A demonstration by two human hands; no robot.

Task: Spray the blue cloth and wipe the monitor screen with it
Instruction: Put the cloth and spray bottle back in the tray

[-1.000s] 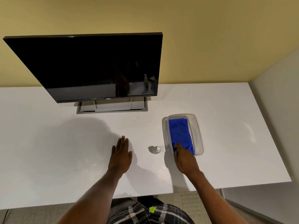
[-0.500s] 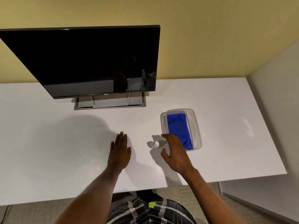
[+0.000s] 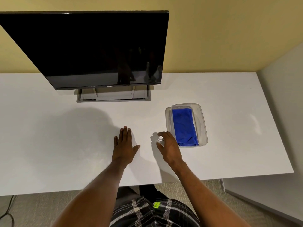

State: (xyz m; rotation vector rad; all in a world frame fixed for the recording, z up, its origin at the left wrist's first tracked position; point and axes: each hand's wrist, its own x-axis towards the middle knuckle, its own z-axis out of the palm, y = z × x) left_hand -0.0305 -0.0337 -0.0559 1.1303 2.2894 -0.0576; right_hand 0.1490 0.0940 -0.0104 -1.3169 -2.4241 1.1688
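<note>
A folded blue cloth (image 3: 184, 126) lies in a clear plastic tray (image 3: 202, 122) on the white desk, right of centre. A small clear spray bottle (image 3: 160, 138) with a white cap stands just left of the tray. My right hand (image 3: 169, 147) curls around the bottle, thumb on its near side and fingers on its far side, hiding most of its body. My left hand (image 3: 124, 145) rests flat on the desk with fingers spread, holding nothing. The black monitor (image 3: 91, 49) stands at the back left, its screen dark.
The monitor's grey stand base (image 3: 113, 96) sits on the white desk (image 3: 49, 136). A grey partition wall (image 3: 282, 112) borders the desk on the right, a yellow wall lies behind. A cable (image 3: 8, 208) lies on the carpet at lower left.
My right hand left the blue cloth in the tray, moved left and closed around the spray bottle. My left hand stayed flat on the desk.
</note>
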